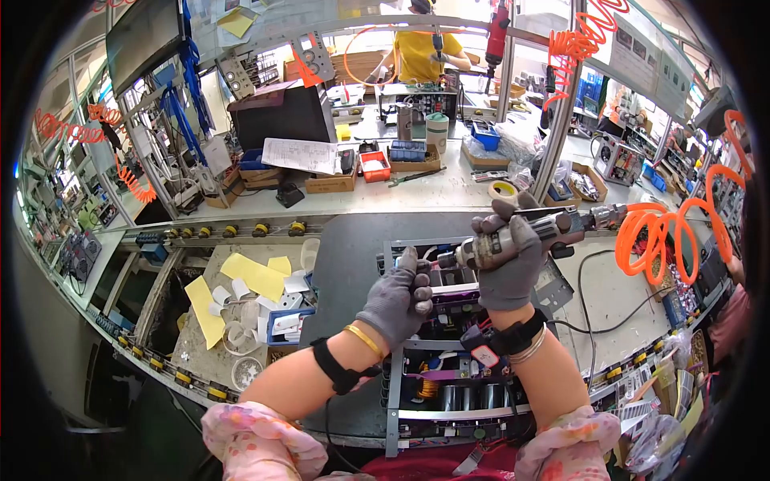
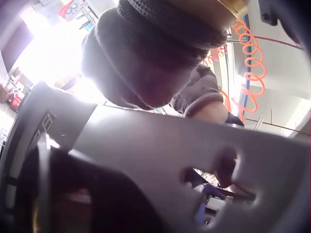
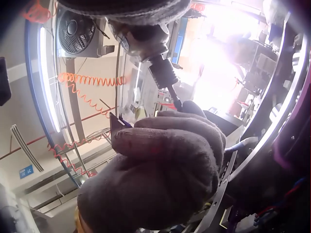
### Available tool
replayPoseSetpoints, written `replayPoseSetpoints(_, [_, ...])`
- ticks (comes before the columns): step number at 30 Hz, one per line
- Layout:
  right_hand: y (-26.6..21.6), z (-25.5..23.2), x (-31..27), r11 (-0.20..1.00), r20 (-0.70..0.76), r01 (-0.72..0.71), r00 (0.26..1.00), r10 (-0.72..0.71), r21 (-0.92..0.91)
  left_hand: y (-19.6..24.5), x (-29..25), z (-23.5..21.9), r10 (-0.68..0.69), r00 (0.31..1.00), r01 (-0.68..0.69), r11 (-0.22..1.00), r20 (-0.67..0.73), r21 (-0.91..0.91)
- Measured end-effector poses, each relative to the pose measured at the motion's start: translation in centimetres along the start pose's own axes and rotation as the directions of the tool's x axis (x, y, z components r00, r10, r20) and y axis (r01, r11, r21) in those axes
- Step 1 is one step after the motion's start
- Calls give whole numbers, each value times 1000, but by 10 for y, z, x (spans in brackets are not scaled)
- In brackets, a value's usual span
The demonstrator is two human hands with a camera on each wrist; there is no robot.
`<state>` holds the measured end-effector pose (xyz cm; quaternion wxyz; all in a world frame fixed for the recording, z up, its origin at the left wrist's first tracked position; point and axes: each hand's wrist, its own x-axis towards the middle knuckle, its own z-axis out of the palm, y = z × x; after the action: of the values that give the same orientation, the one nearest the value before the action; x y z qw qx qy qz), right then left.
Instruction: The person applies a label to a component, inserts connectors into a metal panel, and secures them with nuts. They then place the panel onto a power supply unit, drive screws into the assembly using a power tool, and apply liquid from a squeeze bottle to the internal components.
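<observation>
Grey-gloved, my right hand (image 1: 512, 268) grips the body of a metal power driver (image 1: 491, 248), its fingers wrapped round it. The driver lies nearly level, nose to the left. At its tip, my left hand (image 1: 397, 301), also gloved, has curled fingers, with thumb and forefinger at the bit; a small part between them cannot be made out. In the right wrist view the bit (image 3: 176, 99) meets the fingertips of the left hand (image 3: 160, 170). Below both hands lies an open metal chassis (image 1: 392, 417) with circuit boards. A blurred metal plate (image 2: 131, 141) fills the left wrist view.
Beneath the chassis is a black mat (image 1: 341, 248). Yellow sheets (image 1: 255, 275) and a blue tray (image 1: 289, 325) lie to the left. An orange coiled hose (image 1: 654, 240) joins the driver at right. Behind stand a red bin (image 1: 374, 167) and a tape roll (image 1: 503, 191). Someone in yellow (image 1: 417, 56) is opposite.
</observation>
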<state>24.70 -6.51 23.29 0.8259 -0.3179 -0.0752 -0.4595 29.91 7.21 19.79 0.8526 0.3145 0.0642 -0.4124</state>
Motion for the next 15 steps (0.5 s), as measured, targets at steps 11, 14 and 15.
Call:
replayPoseSetpoints(11, [-31, -33, 41, 986, -8, 169, 986, -169, 6, 108, -1, -41, 54, 739, -501, -623, 672, 601])
replayPoseSetpoints(14, [-35, -33, 43, 958, -27, 281, 959, -282, -52, 98, 49, -33, -191, 680, -654, -596, 708, 466])
replayPoseSetpoints(15, [-37, -30, 40, 949, -18, 309, 950, -310, -66, 96, 61, -25, -250, 687, -676, -564, 682, 475])
